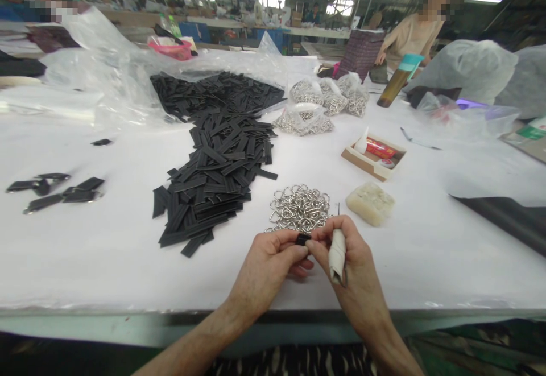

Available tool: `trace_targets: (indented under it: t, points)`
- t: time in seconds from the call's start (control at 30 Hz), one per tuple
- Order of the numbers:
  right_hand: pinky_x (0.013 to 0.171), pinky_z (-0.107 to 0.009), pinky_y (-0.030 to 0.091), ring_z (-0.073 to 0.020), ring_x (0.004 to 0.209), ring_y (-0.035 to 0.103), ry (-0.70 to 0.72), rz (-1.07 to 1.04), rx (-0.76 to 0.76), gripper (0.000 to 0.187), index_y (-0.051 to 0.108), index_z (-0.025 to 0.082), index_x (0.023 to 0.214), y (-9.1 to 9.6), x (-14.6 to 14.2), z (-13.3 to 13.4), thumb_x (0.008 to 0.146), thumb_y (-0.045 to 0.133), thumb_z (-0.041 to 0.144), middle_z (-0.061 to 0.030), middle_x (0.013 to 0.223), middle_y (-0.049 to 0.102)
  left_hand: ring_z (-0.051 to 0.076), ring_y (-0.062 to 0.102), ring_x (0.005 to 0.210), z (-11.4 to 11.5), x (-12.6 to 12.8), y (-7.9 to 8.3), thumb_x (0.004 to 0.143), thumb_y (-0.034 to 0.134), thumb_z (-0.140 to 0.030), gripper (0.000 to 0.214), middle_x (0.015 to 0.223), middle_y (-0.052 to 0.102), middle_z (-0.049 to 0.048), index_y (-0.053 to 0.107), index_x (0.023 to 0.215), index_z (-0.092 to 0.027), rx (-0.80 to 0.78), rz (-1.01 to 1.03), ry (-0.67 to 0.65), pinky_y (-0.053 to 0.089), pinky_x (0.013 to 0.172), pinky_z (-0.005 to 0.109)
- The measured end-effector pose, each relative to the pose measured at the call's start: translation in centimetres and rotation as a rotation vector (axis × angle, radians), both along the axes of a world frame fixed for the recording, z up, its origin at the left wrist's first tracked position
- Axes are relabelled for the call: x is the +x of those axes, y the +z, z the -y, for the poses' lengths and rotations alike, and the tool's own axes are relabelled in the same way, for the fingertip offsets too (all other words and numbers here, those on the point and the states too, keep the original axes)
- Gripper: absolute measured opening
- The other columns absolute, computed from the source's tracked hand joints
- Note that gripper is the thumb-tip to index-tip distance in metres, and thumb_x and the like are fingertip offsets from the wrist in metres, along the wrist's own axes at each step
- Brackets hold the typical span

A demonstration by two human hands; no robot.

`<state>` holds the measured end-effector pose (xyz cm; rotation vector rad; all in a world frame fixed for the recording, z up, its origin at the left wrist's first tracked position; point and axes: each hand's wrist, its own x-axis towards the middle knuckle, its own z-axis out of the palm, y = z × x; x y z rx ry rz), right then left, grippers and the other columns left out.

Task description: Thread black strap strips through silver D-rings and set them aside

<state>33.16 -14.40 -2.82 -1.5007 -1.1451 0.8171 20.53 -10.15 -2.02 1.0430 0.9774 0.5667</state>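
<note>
Between the fingertips of my left hand (273, 259) and my right hand (347, 256), a short black strap piece (303, 239) is pinched. Both hands are closed on it, just above the table's near side. Tucked in my right hand is also a tool with a wrapped pale handle (336, 253) and a thin metal tip pointing away from me. Right beyond my fingers lies a heap of silver metal rings (301, 206). To the left spreads a large pile of flat black strap pieces (213, 177). Whether a ring sits in the held strap is hidden.
Several strap pieces with metal rings (63, 191) lie at left. On the right are a yellowish block (371, 203), a small box (367, 166) with a red tube, and a pen (420, 140). Bags of rings (305, 119) and a bottle (398, 82) stand farther back. Two people are across the table.
</note>
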Motion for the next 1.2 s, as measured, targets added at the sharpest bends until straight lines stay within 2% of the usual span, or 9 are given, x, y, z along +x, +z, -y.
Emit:
trace_targets:
  t: [0.27, 0.53, 0.83, 1.2]
  points:
    - [0.054, -0.022, 0.045, -0.0136, 0.069, 0.057, -0.013, -0.008, -0.039, 0.01, 0.046, 0.021, 0.085, -0.2, -0.1, 0.6, 0.083, 0.056, 0.023, 0.0004, 0.081, 0.06, 0.017, 0.064, 0.068, 0.0, 0.2, -0.4, 0.076, 0.055, -0.019, 0.012, 0.072, 0.066, 0.0061, 0.062, 0.081, -0.01, -0.045, 0.038, 0.028, 0.055, 0.07, 0.033]
    - [0.053, -0.021, 0.044, -0.0136, 0.069, 0.056, -0.028, -0.009, -0.043, 0.012, 0.046, 0.021, 0.081, -0.4, -0.3, 0.4, 0.08, 0.057, 0.024, 0.0009, 0.077, 0.059, 0.018, 0.065, 0.068, 0.1, 0.1, -0.7, 0.077, 0.056, -0.02, 0.012, 0.073, 0.066, 0.0066, 0.062, 0.081, -0.011, -0.062, 0.057, 0.031, 0.055, 0.073, 0.036]
    - [0.053, -0.02, 0.043, -0.0128, 0.067, 0.054, -0.048, 0.007, -0.017, 0.013, 0.045, 0.021, 0.08, -0.1, -0.4, 0.3, 0.079, 0.058, 0.026, 0.0021, 0.073, 0.057, 0.018, 0.065, 0.066, 0.1, 0.1, -1.2, 0.076, 0.06, -0.023, 0.012, 0.072, 0.066, 0.0068, 0.058, 0.078, -0.011, -0.094, 0.079, 0.059, 0.056, 0.068, 0.033]
    - [0.057, -0.021, 0.044, -0.0125, 0.068, 0.054, -0.027, 0.027, -0.032, 0.012, 0.045, 0.022, 0.081, -0.5, -0.4, 0.3, 0.082, 0.056, 0.025, 0.0027, 0.074, 0.056, 0.019, 0.066, 0.066, 0.0, 0.0, -1.2, 0.075, 0.061, -0.025, 0.014, 0.072, 0.067, 0.0069, 0.061, 0.079, -0.011, -0.097, 0.081, 0.055, 0.055, 0.069, 0.035]
